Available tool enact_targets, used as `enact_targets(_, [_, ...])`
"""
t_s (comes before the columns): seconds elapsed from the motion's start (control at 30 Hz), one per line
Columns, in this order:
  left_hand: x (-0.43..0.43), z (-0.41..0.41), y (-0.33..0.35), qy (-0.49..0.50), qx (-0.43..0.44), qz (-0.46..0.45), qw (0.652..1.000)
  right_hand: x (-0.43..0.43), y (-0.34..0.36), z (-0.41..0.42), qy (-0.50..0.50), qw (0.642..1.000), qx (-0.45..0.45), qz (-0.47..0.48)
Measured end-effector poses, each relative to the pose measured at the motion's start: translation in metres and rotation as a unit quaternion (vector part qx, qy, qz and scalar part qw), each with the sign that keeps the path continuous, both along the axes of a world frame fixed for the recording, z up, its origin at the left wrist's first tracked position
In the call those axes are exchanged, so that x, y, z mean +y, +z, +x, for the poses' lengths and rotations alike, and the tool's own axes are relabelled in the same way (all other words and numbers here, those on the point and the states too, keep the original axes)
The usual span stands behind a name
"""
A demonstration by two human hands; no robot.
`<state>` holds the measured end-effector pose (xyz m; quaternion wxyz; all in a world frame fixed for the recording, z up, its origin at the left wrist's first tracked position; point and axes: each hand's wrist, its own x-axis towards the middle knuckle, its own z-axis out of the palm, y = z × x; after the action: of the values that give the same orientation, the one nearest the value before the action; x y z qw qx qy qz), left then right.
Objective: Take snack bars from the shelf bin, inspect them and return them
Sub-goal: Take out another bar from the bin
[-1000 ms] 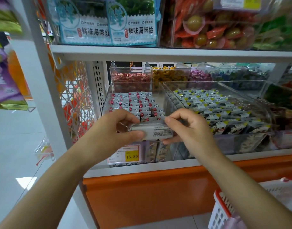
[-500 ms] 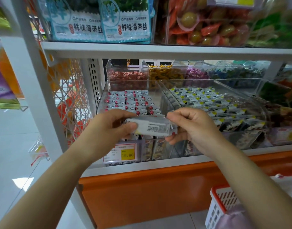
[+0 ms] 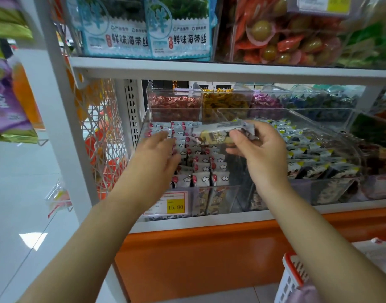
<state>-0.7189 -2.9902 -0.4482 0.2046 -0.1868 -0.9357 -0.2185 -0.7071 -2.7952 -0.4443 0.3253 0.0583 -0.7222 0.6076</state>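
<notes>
- A second ago both hands held the snack bar [image 3: 218, 135] between them, one at each end, with its printed back panel towards us. We now find it in the right hand [image 3: 263, 156] alone.
- Right hand: thumb and fingers pinch the crimped right end of the wrapper. The bar juts leftward, roughly level, in the air above the rear half of the shelf bin [image 3: 220, 193], clear of the stock below. Its yellow-brown illustrated face is now turned to us.
- Left hand [image 3: 157, 154]: it has released the bar and gone forward over the left side of the bin. Its fingers are extended, nearly straight, and hold nothing. The fingertips are blurred, so we cannot tell whether they touch the packed bars beneath.
- Shelf bin: clear-walled, filled with rows of white wrappers with red marks, and carrying a yellow price tag [image 3: 174, 204] on its front.
- Judgement: inspection of this bar appears complete, both faces having been shown. The return is under way but not done, as the bar is not yet set down.
- Caution: the held wrapper does not match the red-marked rows. It may belong in the neighbouring bin [image 3: 318, 154]; we cannot confirm this.
</notes>
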Motion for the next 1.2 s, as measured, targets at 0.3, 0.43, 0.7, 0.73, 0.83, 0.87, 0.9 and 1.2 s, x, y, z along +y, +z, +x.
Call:
enact_targets(0.3, [-0.005, 0.003, -0.018, -0.018, -0.051, -0.165, 0.985, -0.022, 0.016, -0.041, -0.014, 0.931, -0.045, 0.361])
enact_targets(0.43, [-0.008, 0.008, -0.016, -0.005, -0.014, -0.188, 0.982, -0.041, 0.01, -0.057, 0.016, 0.884, -0.063, 0.463])
enact_targets(0.7, [-0.018, 0.006, -0.011, 0.011, 0.031, -0.207, 0.978, -0.043, 0.005, -0.074, 0.099, 0.759, -0.154, 0.625])
enact_targets(0.73, [-0.019, 0.006, -0.011, 0.009, 0.032, -0.203, 0.979, -0.042, 0.009, -0.077, 0.109, 0.775, -0.165, 0.6])
enact_targets(0.83, [-0.021, 0.006, -0.009, 0.002, 0.026, -0.189, 0.982, -0.043, 0.018, -0.086, 0.117, 0.861, -0.171, 0.465])
enact_targets(0.87, [-0.021, 0.006, -0.009, 0.0, 0.023, -0.183, 0.983, -0.044, 0.019, -0.089, 0.105, 0.871, -0.159, 0.452])
enact_targets(0.9, [-0.021, 0.006, -0.009, -0.001, 0.019, -0.178, 0.984, -0.046, 0.019, -0.092, 0.086, 0.869, -0.143, 0.465])
enact_targets(1.2, [-0.019, 0.005, -0.008, -0.006, 0.01, -0.147, 0.989, -0.059, 0.015, -0.103, 0.031, 0.817, -0.132, 0.561])
